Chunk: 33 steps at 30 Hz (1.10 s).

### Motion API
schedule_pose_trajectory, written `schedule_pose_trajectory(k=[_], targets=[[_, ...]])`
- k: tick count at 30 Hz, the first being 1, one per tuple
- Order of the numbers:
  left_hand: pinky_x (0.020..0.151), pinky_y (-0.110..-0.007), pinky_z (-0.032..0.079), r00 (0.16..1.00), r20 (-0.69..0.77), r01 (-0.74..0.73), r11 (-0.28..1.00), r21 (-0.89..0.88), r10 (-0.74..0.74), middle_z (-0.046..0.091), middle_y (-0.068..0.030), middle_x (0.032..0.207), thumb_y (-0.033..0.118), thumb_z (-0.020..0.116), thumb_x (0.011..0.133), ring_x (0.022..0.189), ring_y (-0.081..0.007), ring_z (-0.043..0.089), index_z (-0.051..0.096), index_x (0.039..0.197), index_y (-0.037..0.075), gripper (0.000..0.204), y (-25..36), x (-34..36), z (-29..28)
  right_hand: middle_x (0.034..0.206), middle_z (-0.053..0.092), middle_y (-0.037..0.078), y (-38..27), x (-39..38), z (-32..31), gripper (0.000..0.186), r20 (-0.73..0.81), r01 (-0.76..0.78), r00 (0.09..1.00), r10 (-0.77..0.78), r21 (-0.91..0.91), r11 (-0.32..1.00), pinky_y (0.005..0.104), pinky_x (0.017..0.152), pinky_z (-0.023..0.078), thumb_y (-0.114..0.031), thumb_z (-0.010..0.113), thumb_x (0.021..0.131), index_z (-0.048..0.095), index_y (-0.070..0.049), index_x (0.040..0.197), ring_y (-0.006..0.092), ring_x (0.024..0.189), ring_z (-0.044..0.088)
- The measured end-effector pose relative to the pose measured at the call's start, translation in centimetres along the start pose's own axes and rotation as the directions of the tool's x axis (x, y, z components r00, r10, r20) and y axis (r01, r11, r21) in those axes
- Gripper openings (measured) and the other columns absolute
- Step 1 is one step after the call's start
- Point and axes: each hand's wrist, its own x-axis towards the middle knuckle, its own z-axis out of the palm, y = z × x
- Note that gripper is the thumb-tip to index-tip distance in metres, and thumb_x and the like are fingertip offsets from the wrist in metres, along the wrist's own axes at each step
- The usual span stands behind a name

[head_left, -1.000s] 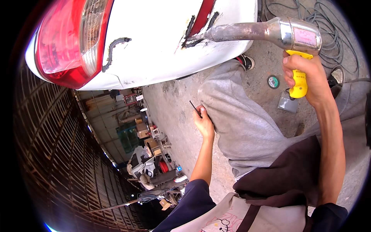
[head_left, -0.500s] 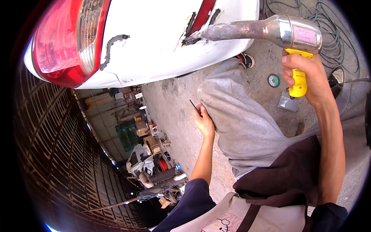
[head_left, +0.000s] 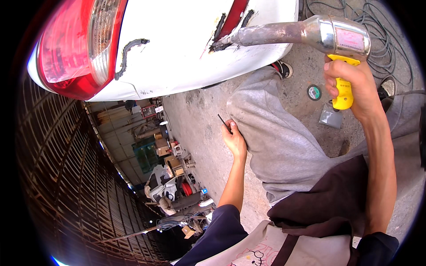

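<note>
Your right hand (head_left: 357,86) was wrapped firmly round the yellow handle of a metal-barrelled hot-air gun (head_left: 306,33), which stretched out leftward and ahead of that hand. Its narrow tip sat at a black seam on the white bumper (head_left: 173,66), beside a red strip (head_left: 233,17); you couldn't tell from this angle whether it pressed on the surface. Your left hand (head_left: 235,138) was closed round a thin dark rod (head_left: 224,122), one end poking out past the fingers, just beside the knee of your grey trousers (head_left: 284,128) and well apart from the bumper.

As for containers, a flat grey packet (head_left: 331,118) lay on the floor (head_left: 199,128), below and a little left of your right hand; its contents couldn't be made out. Near it, also left of that hand, was a round disc (head_left: 314,92) with a green centre. Off to the left of your left hand, cardboard boxes (head_left: 174,165) stood among clutter, their insides too small to read. A coiled cable (head_left: 377,42) spread over the floor beyond your right hand.
</note>
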Motion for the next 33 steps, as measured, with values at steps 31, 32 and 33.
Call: schedule_pose_trajectory(k=[31, 32, 33], targets=[[0.08, -0.029, 0.042, 1.0, -0.029, 0.006, 0.998, 0.057, -0.005, 0.057, -0.0051, 0.091, 0.019, 0.051, 0.099, 0.085, -0.0142, 0.05, 0.056, 0.1, -0.001, 0.021, -0.3, -0.2, 0.1, 0.059, 0.05, 0.001, 0.0, -0.2, -0.2, 0.017, 0.004, 0.0, 1.0, 0.0, -0.024, 1.0, 0.025, 0.046, 0.037, -0.02, 0.063, 0.073, 0.056, -0.006, 0.075, 0.0098, 0.047, 0.047], [0.08, -0.029, 0.042, 0.999, -0.033, 0.002, 0.998, 0.062, 0.0, 0.057, -0.0052, 0.091, 0.019, 0.051, 0.098, 0.086, -0.0142, 0.05, 0.056, 0.1, -0.001, 0.021, -0.3, -0.3, 0.0, 0.059, 0.05, 0.001, -0.1, -0.3, -0.2, 0.017, 0.013, 0.0, 1.0, 0.001, -0.013, 1.0, 0.025, 0.046, 0.037, -0.021, 0.063, 0.073, 0.056, -0.006, 0.075, 0.0097, 0.047, 0.047], [0.081, -0.029, 0.042, 0.999, -0.033, -0.004, 0.999, 0.047, 0.006, 0.057, -0.0054, 0.091, 0.019, 0.051, 0.099, 0.086, -0.0143, 0.05, 0.056, 0.1, -0.001, 0.021, -0.4, -0.2, 0.1, 0.059, 0.05, 0.001, -0.1, -0.3, -0.2, 0.017, 0.021, 0.001, 1.0, -0.001, -0.002, 1.0, 0.025, 0.046, 0.037, -0.021, 0.064, 0.073, 0.056, -0.006, 0.075, 0.0096, 0.047, 0.047]])
